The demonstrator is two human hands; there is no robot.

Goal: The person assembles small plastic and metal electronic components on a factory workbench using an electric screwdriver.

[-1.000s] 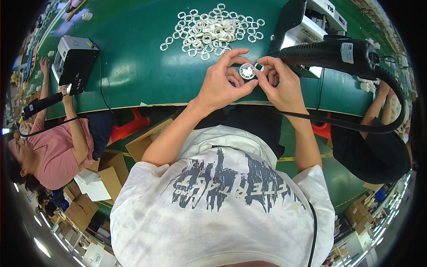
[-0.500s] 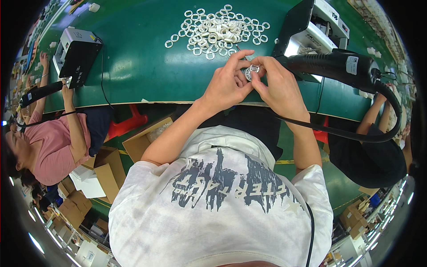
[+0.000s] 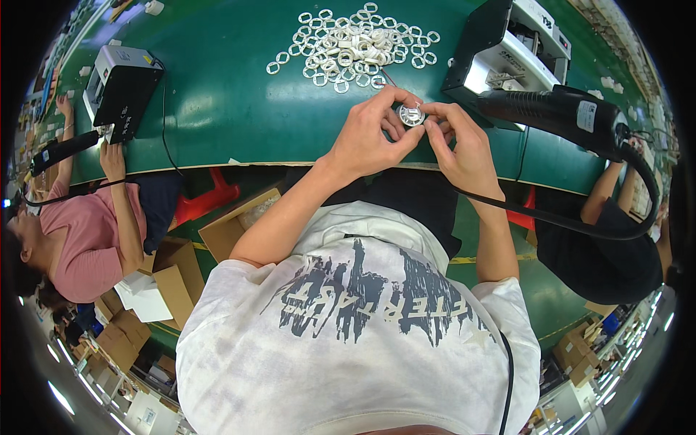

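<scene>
- A small round silver-white part point(image 3: 411, 114) is pinched between the fingertips of the left hand point(image 3: 371, 138) and the right hand point(image 3: 459, 148), both closed on it above the green table point(image 3: 217, 101).
- A pile of white rings point(image 3: 353, 45) is seen just beyond.
- A black-and-white machine point(image 3: 507, 51) stands to the right.

I see bare green tabletop point(image 3: 239, 109) open to my left; a heap of small white plastic rings point(image 3: 355, 43) blocks ahead, and a black heat gun point(image 3: 558, 112) and boxy black-and-white machine point(image 3: 507, 43) crowd the right.
</scene>
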